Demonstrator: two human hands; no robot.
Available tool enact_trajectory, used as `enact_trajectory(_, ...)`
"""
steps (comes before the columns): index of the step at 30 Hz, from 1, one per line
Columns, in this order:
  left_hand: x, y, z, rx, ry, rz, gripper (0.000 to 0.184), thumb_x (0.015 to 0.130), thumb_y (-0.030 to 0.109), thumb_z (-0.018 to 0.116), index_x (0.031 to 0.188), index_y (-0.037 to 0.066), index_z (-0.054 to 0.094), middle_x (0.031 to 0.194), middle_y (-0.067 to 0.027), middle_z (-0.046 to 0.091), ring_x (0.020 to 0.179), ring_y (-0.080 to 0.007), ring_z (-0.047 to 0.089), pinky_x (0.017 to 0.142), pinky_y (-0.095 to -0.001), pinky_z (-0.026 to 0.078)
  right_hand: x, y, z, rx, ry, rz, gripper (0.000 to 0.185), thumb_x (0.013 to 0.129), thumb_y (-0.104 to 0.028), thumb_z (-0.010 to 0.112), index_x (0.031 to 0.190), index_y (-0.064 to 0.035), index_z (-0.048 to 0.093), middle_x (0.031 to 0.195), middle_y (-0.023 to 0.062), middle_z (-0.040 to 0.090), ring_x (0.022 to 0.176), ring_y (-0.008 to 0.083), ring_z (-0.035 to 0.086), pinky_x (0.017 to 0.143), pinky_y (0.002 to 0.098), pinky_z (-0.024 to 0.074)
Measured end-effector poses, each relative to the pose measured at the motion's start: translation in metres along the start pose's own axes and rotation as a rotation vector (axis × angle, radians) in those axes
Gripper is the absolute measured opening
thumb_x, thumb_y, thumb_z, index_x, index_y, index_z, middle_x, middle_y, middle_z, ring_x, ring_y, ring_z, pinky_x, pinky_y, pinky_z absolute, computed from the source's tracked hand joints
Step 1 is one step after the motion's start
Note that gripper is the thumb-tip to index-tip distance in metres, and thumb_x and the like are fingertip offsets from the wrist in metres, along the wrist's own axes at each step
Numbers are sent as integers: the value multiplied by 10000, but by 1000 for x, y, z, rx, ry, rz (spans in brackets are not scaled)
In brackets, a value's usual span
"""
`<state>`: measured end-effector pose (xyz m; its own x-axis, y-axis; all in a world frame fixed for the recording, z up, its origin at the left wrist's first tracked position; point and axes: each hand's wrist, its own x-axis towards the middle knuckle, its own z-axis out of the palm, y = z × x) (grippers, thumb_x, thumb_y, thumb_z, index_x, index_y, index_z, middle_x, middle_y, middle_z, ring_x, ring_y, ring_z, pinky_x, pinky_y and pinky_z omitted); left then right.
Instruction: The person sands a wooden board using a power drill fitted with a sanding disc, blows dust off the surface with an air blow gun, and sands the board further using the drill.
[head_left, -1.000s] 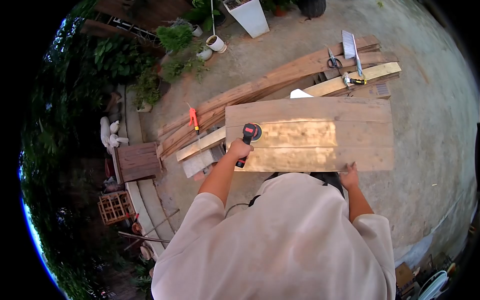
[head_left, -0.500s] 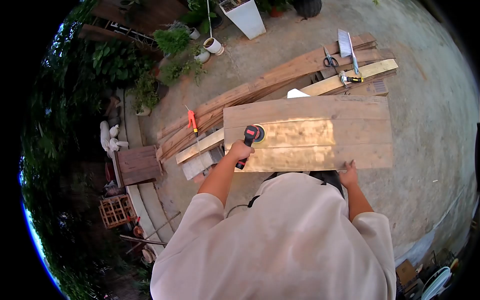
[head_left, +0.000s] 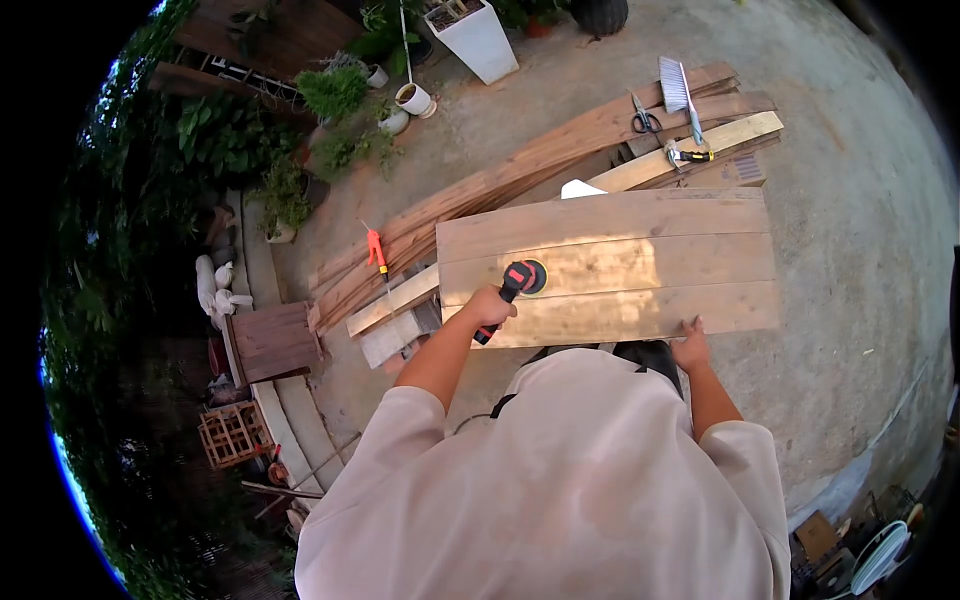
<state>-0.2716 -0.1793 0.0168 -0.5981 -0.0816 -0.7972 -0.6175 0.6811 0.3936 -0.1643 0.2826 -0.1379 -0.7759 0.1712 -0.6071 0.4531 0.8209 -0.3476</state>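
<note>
My left hand (head_left: 490, 306) is wrapped around the handle of a red and black cordless orbital sander (head_left: 516, 281). Its round pad lies on a wooden panel (head_left: 705, 252) made of several planks. A bright, pale patch of wood runs from the sander towards the panel's right part, while darker brown wood surrounds it. At the near edge, right of my body, my right hand (head_left: 690, 346) grips the panel with fingertips over the top. The underside of that hand's hold is hidden.
Long planks (head_left: 560, 145) lie on the concrete beyond the panel. On them rest a brush (head_left: 675, 90), scissors (head_left: 645, 120) and a hammer (head_left: 688, 154). An orange air blow gun (head_left: 376, 250) sits at left. Potted plants and a brown wooden table (head_left: 275, 342) stand further left.
The sander has slid a little to the right and towards me across the panel, with my left hand on it. My right hand keeps its place at the edge. The view has shifted slightly.
</note>
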Motion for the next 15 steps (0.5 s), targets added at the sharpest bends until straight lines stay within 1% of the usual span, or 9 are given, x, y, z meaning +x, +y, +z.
enact_trajectory(2,15,-10,9,-284,87,-24,161,771,92,743,772,-19,626,640,-95,636,521,-197,629,517,-356,524,-2,3,5,7,27,-35,727,842,-309,705,1515,-137,493,1686,197,199,1521,364,297,1213,439,337)
enact_trajectory(3,14,-6,10,-285,132,-21,154,780,75,742,771,-17,618,619,-87,618,504,-196,610,506,-352,511,-4,4,1,4,44,-56,724,844,-316,705,1514,-140,495,1686,192,203,1521,359,299,1212,439,339)
enact_trajectory(6,7,-2,7,-81,-50,-28,143,785,61,736,792,-21,619,630,-89,620,505,-193,610,501,-349,502,-10,-4,-8,-22,11,-15,724,844,-307,707,1515,-139,492,1691,182,194,1521,354,300,1212,443,339)
enact_trajectory(7,-5,7,4,33,-79,-24,141,789,59,737,793,-21,621,633,-90,622,506,-192,611,500,-352,499,-5,-1,-4,-3,19,-13,723,845,-306,709,1515,-143,492,1693,178,187,1521,354,300,1211,447,341)
enact_trajectory(10,14,-5,7,-98,61,-25,193,757,122,763,744,-36,654,674,-126,680,548,-232,680,537,-374,547,-4,2,4,38,26,-11,723,845,-303,716,1516,-152,493,1699,171,170,1519,358,303,1206,458,347)
enact_trajectory(11,20,-7,9,-118,148,-26,198,758,123,764,751,-41,653,663,-122,675,546,-230,681,535,-379,546,-4,4,3,35,28,-19,724,844,-302,719,1516,-153,493,1700,170,166,1518,363,305,1205,462,349)
enact_trajectory(14,11,5,8,-4,67,-40,214,765,131,765,755,-48,647,656,-124,670,547,-225,682,538,-382,547,-10,-3,-6,-4,22,-19,727,840,-301,728,1513,-154,497,1697,174,177,1512,380,310,1199,470,357)
enact_trajectory(15,4,10,7,-8,-33,-57,214,763,131,766,758,-46,646,648,-126,665,543,-226,678,540,-385,549,-10,-6,-7,-17,17,-14,727,838,-302,731,1511,-154,499,1695,176,185,1510,385,312,1197,473,359)
